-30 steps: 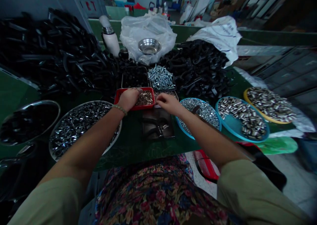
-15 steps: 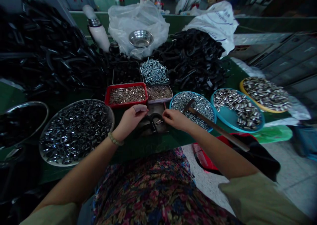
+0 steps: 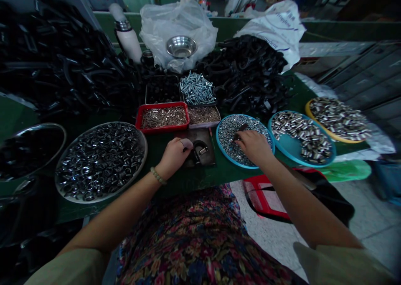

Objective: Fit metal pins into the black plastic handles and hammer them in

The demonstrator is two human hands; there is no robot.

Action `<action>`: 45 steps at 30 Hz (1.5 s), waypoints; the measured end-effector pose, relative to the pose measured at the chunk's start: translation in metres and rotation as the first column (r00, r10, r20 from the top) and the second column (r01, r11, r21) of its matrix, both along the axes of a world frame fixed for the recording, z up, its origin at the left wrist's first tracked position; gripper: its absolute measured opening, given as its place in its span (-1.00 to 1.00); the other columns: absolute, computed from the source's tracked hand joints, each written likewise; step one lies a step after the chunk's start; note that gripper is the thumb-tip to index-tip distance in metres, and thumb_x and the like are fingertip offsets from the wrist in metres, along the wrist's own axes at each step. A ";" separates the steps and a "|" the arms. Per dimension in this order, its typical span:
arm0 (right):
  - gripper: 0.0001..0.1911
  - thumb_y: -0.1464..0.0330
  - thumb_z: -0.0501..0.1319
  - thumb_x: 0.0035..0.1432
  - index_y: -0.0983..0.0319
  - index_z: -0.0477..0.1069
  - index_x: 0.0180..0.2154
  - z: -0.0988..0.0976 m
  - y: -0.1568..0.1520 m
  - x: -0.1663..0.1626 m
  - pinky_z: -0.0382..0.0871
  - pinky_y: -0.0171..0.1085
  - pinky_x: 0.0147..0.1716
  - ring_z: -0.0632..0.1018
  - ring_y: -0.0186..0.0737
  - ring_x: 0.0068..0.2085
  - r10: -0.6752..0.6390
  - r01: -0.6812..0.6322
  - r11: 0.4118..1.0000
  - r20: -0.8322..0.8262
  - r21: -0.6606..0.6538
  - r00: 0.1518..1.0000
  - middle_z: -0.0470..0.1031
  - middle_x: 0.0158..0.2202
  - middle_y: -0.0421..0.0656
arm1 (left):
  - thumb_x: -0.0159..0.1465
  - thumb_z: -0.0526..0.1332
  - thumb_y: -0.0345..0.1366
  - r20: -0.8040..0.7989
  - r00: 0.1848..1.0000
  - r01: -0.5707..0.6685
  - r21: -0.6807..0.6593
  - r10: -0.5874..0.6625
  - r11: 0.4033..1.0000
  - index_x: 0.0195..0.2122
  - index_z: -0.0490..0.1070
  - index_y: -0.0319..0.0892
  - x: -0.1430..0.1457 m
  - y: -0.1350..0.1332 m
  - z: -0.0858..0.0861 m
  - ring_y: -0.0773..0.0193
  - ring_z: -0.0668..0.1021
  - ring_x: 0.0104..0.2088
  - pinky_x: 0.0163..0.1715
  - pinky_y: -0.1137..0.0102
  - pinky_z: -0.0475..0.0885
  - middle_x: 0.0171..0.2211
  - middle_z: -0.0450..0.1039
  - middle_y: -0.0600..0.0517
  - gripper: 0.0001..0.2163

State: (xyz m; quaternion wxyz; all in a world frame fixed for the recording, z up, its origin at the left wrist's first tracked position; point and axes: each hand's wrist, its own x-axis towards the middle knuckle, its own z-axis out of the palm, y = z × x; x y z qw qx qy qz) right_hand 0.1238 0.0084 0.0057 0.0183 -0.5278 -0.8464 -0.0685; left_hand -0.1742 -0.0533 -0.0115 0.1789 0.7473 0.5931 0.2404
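Note:
My left hand [image 3: 176, 153], a beaded bracelet at its wrist, is closed on the near-left side of a black curved clamp part [image 3: 200, 145]. A small silver spring-like piece [image 3: 203, 151] sits in the part's hook. The part rests on a dark metal plate [image 3: 206, 159], and my fingers hide its left portion. My right hand [image 3: 254, 145] is over the blue tray [image 3: 220, 145] of small silver nuts [image 3: 230, 130]. Its fingers close round a hammer [image 3: 302, 178] near the head. The wooden handle runs under my forearm toward the lower right.
A red tray [image 3: 138, 124] of small pins stands behind the plate, with screws [image 3: 197, 88] beyond. A round tray of black rings [image 3: 100, 164] lies left. Silver sleeves fill a second blue tray [image 3: 283, 145] and a yellow tray [image 3: 308, 109]. Black parts [image 3: 250, 76] are heaped behind.
My right hand has left the clamp part and moved right onto the hammer over the nuts. My left hand has come down and right onto the part. The view has shifted slightly.

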 end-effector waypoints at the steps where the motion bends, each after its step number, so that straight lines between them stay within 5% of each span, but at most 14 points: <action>1: -0.70 0.27 0.12 0.25 0.26 0.37 -0.02 -0.001 0.004 0.011 0.20 -0.13 -0.14 0.43 0.03 -0.03 -0.057 0.057 0.998 0.030 -0.009 0.998 0.50 -0.09 0.02 | 0.25 0.15 -0.36 -0.066 0.997 0.029 0.014 -0.028 0.999 -0.31 0.49 -0.12 0.000 0.000 0.001 0.19 0.47 -0.20 -0.11 0.28 0.37 -0.29 0.53 0.01 -0.88; 6: -0.71 0.32 0.07 0.26 0.30 0.36 -0.04 -0.002 0.004 0.023 0.26 -0.13 -0.18 0.48 0.04 -0.07 -0.111 0.117 0.991 0.091 -0.066 0.990 0.51 -0.12 0.06 | 0.31 0.10 -0.27 -0.289 0.944 0.186 0.075 -0.157 0.980 -0.21 0.51 -0.10 -0.001 -0.004 0.004 0.07 0.40 -0.03 0.03 0.13 0.28 -0.12 0.52 -0.05 -0.81; 10: -0.65 0.36 -0.09 0.32 0.26 0.25 0.08 0.015 -0.028 -0.014 0.31 -0.21 -0.33 0.56 -0.06 -0.21 -0.125 0.100 0.980 -0.140 -0.173 0.982 0.50 -0.08 0.06 | 0.22 0.22 -0.17 -0.242 0.966 0.120 0.086 -0.096 0.989 -0.03 0.47 -0.03 -0.009 -0.015 -0.003 0.01 0.25 0.18 0.21 0.07 0.12 0.16 0.32 -0.04 -0.71; 12: -0.66 0.35 -0.11 0.33 0.20 0.24 0.07 0.025 -0.044 -0.035 0.32 -0.23 -0.35 0.58 -0.11 -0.26 -0.056 -0.013 0.965 -0.255 -0.262 0.965 0.52 -0.08 0.01 | 0.18 0.27 -0.19 -0.243 0.965 0.112 0.061 -0.095 0.992 0.06 0.41 0.02 -0.013 -0.020 -0.007 0.00 0.21 0.23 0.25 0.04 0.03 0.22 0.23 -0.04 -0.61; 15: -0.67 0.33 -0.11 0.33 0.19 0.24 0.06 0.031 -0.057 -0.057 0.34 -0.24 -0.30 0.57 -0.11 -0.19 0.043 -0.138 0.956 -0.340 -0.259 0.940 0.50 -0.07 0.00 | 0.17 0.27 -0.25 -0.249 0.962 0.121 0.039 -0.108 0.992 0.10 0.37 0.06 -0.016 -0.023 -0.010 0.02 0.21 0.24 0.27 0.03 -0.02 0.21 0.25 -0.03 -0.57; 21: -0.64 0.30 -0.13 0.35 0.25 0.28 0.03 0.027 -0.053 -0.070 0.30 -0.23 -0.40 0.56 -0.11 -0.28 0.061 -0.123 0.951 -0.219 -0.283 0.974 0.50 -0.09 0.05 | 0.16 0.28 -0.28 -0.204 0.973 0.116 0.032 -0.107 0.993 0.09 0.35 0.07 -0.015 -0.023 -0.005 0.06 0.28 0.19 0.27 0.04 -0.04 0.16 0.32 -0.01 -0.56; 25: -0.62 0.33 -0.15 0.35 0.24 0.26 0.08 0.032 -0.055 -0.092 0.30 -0.24 -0.37 0.55 -0.13 -0.25 0.124 -0.177 0.963 -0.247 -0.205 0.961 0.49 -0.09 0.03 | 0.11 0.31 -0.26 -0.066 0.997 0.035 -0.002 -0.035 0.999 0.20 0.12 -0.05 -0.017 -0.020 -0.008 0.09 0.35 0.16 0.27 0.07 -0.05 0.08 0.41 -0.03 -0.37; 29: -0.61 0.35 -0.12 0.34 0.25 0.26 0.11 0.030 -0.051 -0.103 0.31 -0.24 -0.37 0.55 -0.13 -0.24 0.247 -0.288 0.921 -0.178 -0.261 0.953 0.47 -0.06 0.03 | 0.10 0.31 -0.28 -0.018 1.000 0.016 -0.006 -0.016 1.000 0.24 0.00 -0.12 -0.018 -0.017 -0.010 0.08 0.35 0.17 0.28 0.05 -0.10 0.07 0.42 -0.06 -0.28; 33: -0.62 0.28 -0.13 0.36 0.20 0.26 0.09 0.021 -0.034 -0.063 0.31 -0.22 -0.40 0.55 -0.11 -0.28 -0.025 0.003 0.987 -0.138 -0.159 0.990 0.47 -0.07 0.02 | 0.16 0.27 -0.32 -0.137 0.987 0.090 0.052 -0.082 0.995 0.14 0.22 0.00 -0.015 -0.024 -0.008 0.04 0.30 0.17 0.26 -0.01 -0.08 0.12 0.36 -0.03 -0.49; 37: -0.65 0.27 -0.06 0.33 0.25 0.30 0.04 0.010 -0.013 -0.012 0.26 -0.18 -0.43 0.52 -0.05 -0.32 -0.291 0.292 0.957 0.054 -0.005 0.955 0.46 -0.15 0.05 | 0.29 0.08 -0.40 -0.230 0.959 0.173 0.006 -0.167 0.985 0.16 0.26 -0.05 -0.006 -0.035 0.000 0.06 0.37 0.05 0.09 0.10 0.27 0.03 0.39 -0.11 -0.60; 42: -0.70 0.24 0.05 0.27 0.26 0.45 -0.14 0.005 -0.007 -0.030 0.23 -0.03 -0.12 0.36 0.11 -0.02 -0.155 0.146 0.969 0.029 0.201 0.988 0.39 0.00 0.10 | 0.32 0.03 -0.38 0.078 0.985 0.162 -0.107 -0.154 0.981 0.15 0.27 -0.16 -0.001 -0.026 0.022 0.14 0.44 0.02 0.07 0.24 0.34 0.04 0.40 -0.12 -0.63; 45: -0.66 0.24 0.05 0.26 0.30 0.50 -0.21 0.001 0.005 -0.076 0.20 -0.02 -0.09 0.30 0.12 0.02 -0.017 0.023 0.988 -0.038 0.150 0.999 0.36 0.04 0.11 | 0.36 -0.02 -0.30 0.277 0.952 0.213 -0.286 -0.132 0.934 0.07 0.34 -0.18 -0.004 -0.011 0.029 0.20 0.53 -0.09 -0.05 0.32 0.42 -0.06 0.49 -0.07 -0.69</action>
